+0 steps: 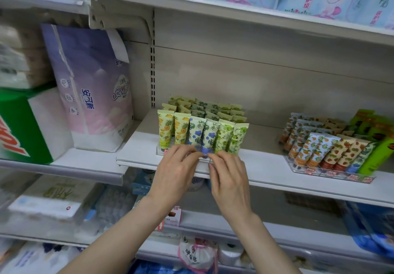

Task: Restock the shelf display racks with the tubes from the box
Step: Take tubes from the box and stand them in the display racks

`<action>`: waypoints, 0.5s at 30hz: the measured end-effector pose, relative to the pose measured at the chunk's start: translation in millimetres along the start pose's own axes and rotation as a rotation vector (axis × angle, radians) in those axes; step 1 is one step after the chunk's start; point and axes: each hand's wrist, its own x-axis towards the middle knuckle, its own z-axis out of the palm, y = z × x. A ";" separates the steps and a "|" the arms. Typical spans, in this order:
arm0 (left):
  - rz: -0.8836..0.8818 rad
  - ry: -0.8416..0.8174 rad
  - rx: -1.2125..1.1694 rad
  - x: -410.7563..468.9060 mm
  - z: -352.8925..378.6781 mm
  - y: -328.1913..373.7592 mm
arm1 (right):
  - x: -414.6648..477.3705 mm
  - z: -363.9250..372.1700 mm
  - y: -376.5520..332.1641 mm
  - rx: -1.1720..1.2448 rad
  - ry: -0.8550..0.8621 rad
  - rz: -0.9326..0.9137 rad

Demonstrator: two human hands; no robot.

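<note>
My left hand (177, 167) and right hand (228, 171) sit, fingers bent, at the front lip of the rack (159, 151); whether they grip it or only touch it, I cannot tell. The tubes (198, 133) stand upright just behind that lip, equally near both hands.

rack (162, 151) left | second rack (332, 172) right (same shelf (266, 171))

Observed: left hand (177, 173) and right hand (229, 179), both bare. The left forearm (119, 235) and right forearm (266, 241) are bare along their whole visible length, wrist to lower edge of view. The fingers (217, 173) are slender. Nail detail is too blurred to assess.
</note>
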 end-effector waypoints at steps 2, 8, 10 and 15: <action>-0.015 -0.002 0.016 -1.3 -1.5 -4.8 | 0.7 3.9 -2.5 -0.003 -0.012 -0.013; -0.006 -0.024 0.043 -0.8 -1.5 -9.4 | 2.3 10.4 -4.0 -0.013 -0.026 -0.016; -0.006 -0.026 0.046 -0.2 -0.3 -10.4 | 2.8 11.5 -4.1 -0.016 -0.025 -0.015; -0.001 -0.034 0.048 1.1 2.6 -13.1 | 4.3 12.9 -5.3 -0.024 -0.029 -0.006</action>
